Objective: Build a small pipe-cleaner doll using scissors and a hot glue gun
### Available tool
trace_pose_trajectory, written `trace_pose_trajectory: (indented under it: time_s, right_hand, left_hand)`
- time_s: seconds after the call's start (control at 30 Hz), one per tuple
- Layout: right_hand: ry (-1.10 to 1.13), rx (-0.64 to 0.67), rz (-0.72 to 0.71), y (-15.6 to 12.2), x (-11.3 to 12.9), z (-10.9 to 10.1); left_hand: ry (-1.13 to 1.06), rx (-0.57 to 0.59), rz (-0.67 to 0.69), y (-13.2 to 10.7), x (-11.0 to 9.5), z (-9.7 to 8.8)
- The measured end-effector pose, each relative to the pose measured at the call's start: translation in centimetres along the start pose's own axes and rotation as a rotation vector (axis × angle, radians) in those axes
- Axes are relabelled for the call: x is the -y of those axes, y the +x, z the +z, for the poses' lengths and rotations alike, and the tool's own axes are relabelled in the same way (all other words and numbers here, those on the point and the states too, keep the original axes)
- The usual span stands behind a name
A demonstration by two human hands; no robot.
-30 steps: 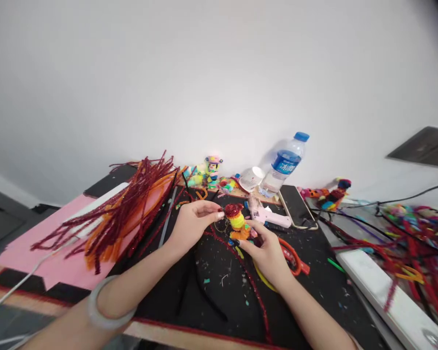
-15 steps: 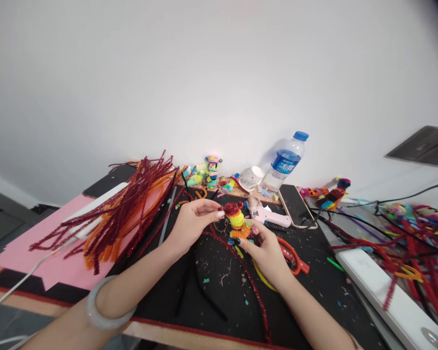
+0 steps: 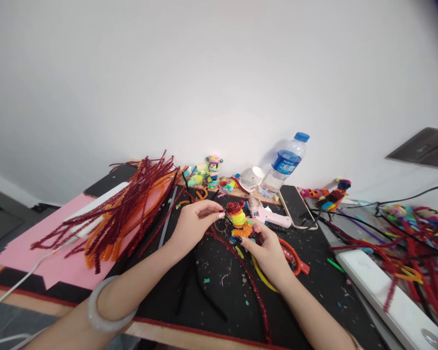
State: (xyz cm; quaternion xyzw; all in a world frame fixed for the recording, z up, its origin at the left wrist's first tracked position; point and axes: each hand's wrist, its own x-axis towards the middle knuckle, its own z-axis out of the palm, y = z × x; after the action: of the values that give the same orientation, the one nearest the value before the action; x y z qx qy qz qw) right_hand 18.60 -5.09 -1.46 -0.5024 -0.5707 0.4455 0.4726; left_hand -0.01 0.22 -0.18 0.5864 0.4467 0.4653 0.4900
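A small pipe-cleaner doll [image 3: 238,220], with a glittery dark red top, a yellow band and a fluffy orange lower part, is held upright over the black mat. My right hand [image 3: 266,250] grips it low from the right, fingers closed behind and thumb in front. My left hand [image 3: 200,221] is just left of the red top, thumb and fingertips pinched together; whatever is between them is too small to make out. Below the doll, a long red glitter pipe cleaner [image 3: 253,287] runs down the mat. A pink glue gun [image 3: 272,217] lies right behind the doll.
Red and orange pipe cleaners [image 3: 131,209] are heaped on pink paper [image 3: 58,238] at left. A water bottle [image 3: 284,165], a tipped paper cup [image 3: 251,179], a phone [image 3: 295,206] and a finished figure [image 3: 212,171] stand behind. A white power bank-like box [image 3: 390,296] lies at right.
The doll has moved slightly right, away from my left fingertips, and a small gap now shows between them and the red top. My right hand keeps its hold.
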Motion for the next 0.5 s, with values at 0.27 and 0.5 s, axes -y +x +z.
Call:
trace_pose_trajectory:
  time_s: [0.27,0.5]
  right_hand:
    - [-0.193,-0.039,-0.049,-0.06,0.24,0.07]
    - [-0.227,-0.023,-0.048,0.08,0.52,-0.01]
  left_hand:
    - [0.032,-0.01,-0.017,-0.14,0.1,0.12]
    - [0.009,-0.031,-0.031,-0.15,-0.33,0.02]
